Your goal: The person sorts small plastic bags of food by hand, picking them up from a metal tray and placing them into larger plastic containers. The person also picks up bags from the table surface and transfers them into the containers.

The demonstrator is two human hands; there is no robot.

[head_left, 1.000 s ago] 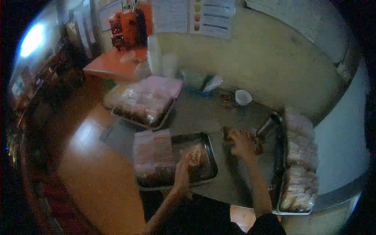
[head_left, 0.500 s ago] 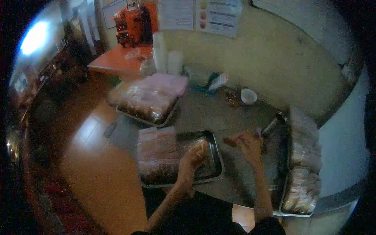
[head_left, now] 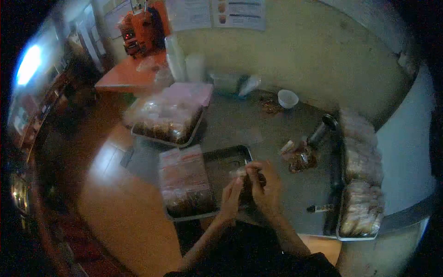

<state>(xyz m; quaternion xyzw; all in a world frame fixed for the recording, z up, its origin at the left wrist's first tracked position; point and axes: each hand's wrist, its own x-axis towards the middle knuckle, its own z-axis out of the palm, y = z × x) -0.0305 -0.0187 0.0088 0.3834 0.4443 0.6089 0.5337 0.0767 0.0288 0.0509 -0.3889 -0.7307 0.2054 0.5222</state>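
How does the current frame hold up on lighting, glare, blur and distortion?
Head view: dim and grainy, with a blown-out window-like light at upper left and glare on the floor; head view: fisheye curvature, black corners; head view: left hand and right hand look soft.

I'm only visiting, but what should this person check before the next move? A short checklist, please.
1. Left hand holding the clear packet: ok.
2. Right hand free: not ok, it is busy close beside the packet.
3. Packet closed: cannot tell, blurred and partly hidden.
4. Bare space in the near tray, beside the stacked packs: ok.
5. White bowl away from both hands: ok.
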